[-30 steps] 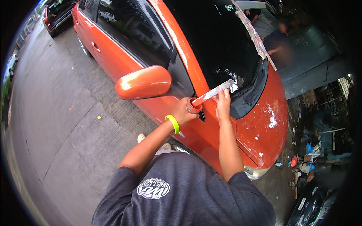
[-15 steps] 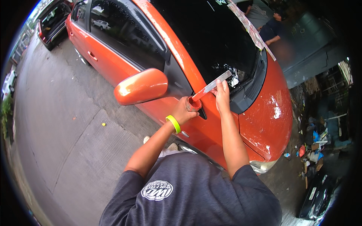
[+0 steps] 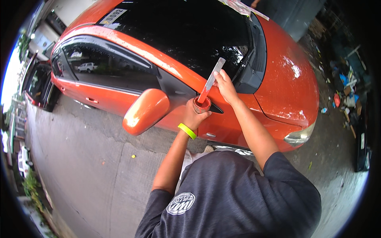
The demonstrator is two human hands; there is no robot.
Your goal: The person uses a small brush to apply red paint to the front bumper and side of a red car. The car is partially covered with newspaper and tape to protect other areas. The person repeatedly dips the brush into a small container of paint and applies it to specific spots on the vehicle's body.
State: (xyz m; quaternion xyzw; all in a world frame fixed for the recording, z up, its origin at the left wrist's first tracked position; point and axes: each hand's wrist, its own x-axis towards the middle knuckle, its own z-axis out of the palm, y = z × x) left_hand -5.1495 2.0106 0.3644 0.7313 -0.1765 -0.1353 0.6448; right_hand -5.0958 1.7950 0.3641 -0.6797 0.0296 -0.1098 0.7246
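Wrapped round a small paint can (image 3: 203, 106) with red-orange paint in it, my left hand (image 3: 192, 116) holds it upright in front of the car's windscreen pillar. A yellow-green wristband circles that wrist. My right hand (image 3: 225, 86) grips a flat metal mixing stick (image 3: 210, 78) near its upper part. The stick's lower half is coated red-orange, and its tip is down inside the can, hidden by the rim. Both hands are beside the orange car (image 3: 234, 123), between its side mirror (image 3: 147, 111) and bonnet.
A dark vehicle (image 3: 39, 83) stands behind the orange car. A white vehicle (image 3: 24, 162) is at the far left. Scattered rubbish (image 3: 349, 91) lies on the ground at the right. Taped paper (image 3: 238, 6) lies along the windscreen's far edge.
My view has turned, so the car appears rotated and the person beyond it is mostly out of view. The mixing stick now stands steeper in the can.
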